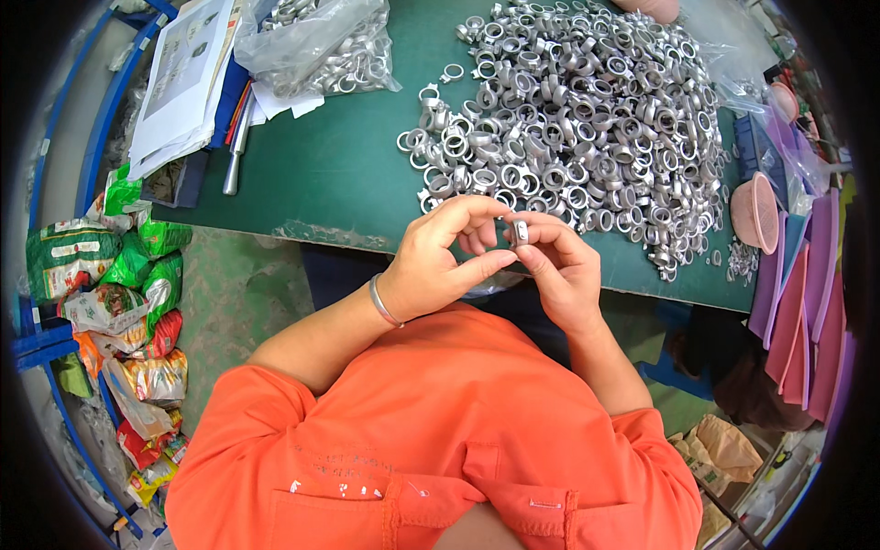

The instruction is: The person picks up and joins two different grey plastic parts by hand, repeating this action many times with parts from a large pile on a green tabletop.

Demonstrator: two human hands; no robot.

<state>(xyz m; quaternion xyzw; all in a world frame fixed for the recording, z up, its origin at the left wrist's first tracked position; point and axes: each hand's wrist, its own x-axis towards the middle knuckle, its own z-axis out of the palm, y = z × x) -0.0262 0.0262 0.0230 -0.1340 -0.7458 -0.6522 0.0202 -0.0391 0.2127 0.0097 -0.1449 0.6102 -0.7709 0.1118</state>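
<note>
A small grey metal ring [521,232] with a slotted lug is held up just past the near edge of the table. My right hand [564,270] pinches it between thumb and fingers. From the other side my left hand [449,252], with a metal bangle on its wrist, curls its fingers inward. Its index and thumb tips meet the ring at the top and bottom, and the ring's far side is hidden. Beyond both hands lies a large heap of similar metal rings [587,119] on the green table [302,174].
A clear plastic bag of rings [321,46] lies at the far left, beside papers [188,73] and a silver-handled tool [236,151]. A pink basket [753,213] stands at the table's right end. Colourful packed bags [128,284] fill the left side below the table.
</note>
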